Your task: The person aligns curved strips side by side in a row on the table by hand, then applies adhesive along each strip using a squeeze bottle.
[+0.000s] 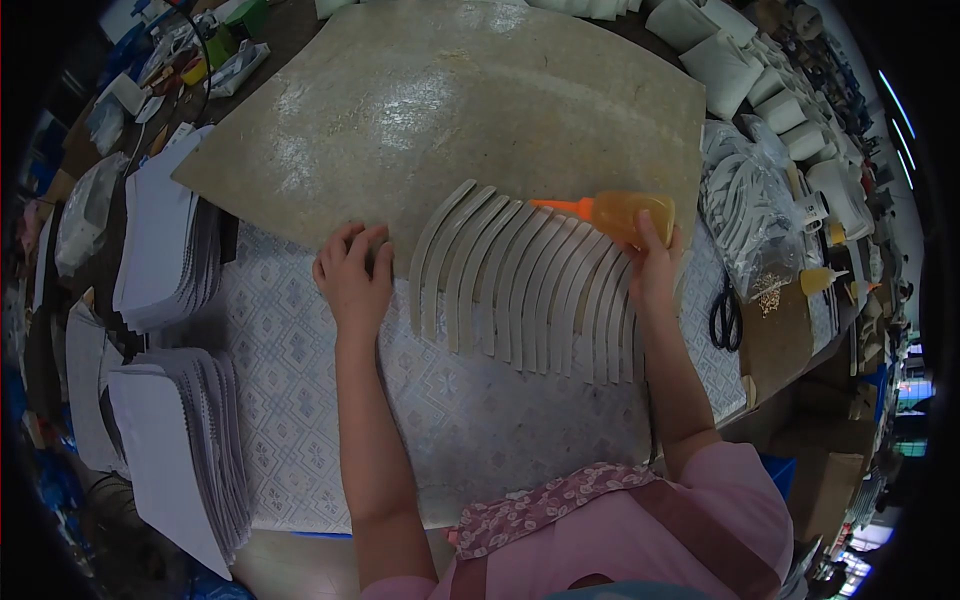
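Note:
My right hand [655, 265] is wrapped round a squeeze bottle [630, 215] of amber liquid, tilted on its side with its orange nozzle pointing left. The nozzle tip is over the upper ends of a row of curved, pale strips [540, 280]. These strips lie side by side, fanned across the near edge of a large board [450, 110]. Left of the row, my left hand [355, 270] rests at the board's edge, fingers apart and slightly bent, holding nothing. A gap separates it from the nearest strip.
Stacks of white sheets [180, 450] stand at the left on a patterned tablecloth [285, 340]. To the right are black scissors [725, 320], a clear bag [750, 205] of pale strips and a small yellow bottle [818, 280]. White rolled pieces [720, 70] are piled at the back right.

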Demonstrator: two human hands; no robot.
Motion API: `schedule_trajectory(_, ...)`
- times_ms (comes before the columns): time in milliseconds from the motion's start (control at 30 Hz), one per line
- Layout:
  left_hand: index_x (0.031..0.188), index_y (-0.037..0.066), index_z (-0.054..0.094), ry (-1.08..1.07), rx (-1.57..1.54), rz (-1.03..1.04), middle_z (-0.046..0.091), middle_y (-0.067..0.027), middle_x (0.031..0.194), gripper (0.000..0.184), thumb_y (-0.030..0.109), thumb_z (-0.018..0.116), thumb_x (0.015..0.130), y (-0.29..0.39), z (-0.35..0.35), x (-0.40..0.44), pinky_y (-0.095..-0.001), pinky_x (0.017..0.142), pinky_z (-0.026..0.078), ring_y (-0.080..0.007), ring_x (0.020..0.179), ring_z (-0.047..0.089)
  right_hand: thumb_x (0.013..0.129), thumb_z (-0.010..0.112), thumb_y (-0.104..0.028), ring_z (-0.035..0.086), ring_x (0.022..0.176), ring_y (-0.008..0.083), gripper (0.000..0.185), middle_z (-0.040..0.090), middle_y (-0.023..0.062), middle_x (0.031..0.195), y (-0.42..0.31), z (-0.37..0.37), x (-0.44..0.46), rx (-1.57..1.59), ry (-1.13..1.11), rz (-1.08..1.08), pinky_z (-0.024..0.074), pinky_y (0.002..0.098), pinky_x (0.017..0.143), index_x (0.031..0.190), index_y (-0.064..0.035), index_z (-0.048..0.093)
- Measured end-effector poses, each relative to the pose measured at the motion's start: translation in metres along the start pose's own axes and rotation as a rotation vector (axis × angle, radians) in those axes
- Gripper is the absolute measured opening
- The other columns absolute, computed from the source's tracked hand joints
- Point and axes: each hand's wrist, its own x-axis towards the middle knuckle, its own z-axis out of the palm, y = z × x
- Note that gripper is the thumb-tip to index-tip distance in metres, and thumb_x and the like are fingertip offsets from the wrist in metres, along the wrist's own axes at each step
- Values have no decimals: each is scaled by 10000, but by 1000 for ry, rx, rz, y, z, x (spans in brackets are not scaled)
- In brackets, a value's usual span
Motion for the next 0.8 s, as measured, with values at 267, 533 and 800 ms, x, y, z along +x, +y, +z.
schedule_trajectory(267, 1058, 170, 679, -3, -8, 3, 566, -52, 1169, 230, 235, 645, 839, 1, -2, 1, -429, 1042, 257, -244, 1144, 489, 859, 705, -229, 636, 952, 218, 451, 598, 100, 1066, -5, 9, -15, -16, -83, 146, 594, 342, 707, 1190, -24, 478)
schedule_trajectory(533, 1053, 164, 679, 2, -8, 5, 570, -52, 1165, 224, 229, 644, 842, 3, -2, 0, -424, 1042, 256, -240, 1146, 491, 836, 717, -272, 658, 913, 210, 501, 609, 115, 1061, -6, 9, -24, -60, -336, 327, 601, 333, 684, 1194, -2, 494)
schedule_trajectory(800, 1056, 173, 680, 10, 2, 9, 572, -48, 1168, 230, 233, 650, 836, 1, -1, 0, -426, 1039, 259, -238, 1153, 490, 821, 721, -260, 662, 885, 200, 478, 615, 105, 1040, -18, 12, -40, -158, -513, 435, 598, 338, 672, 1164, -6, 506)
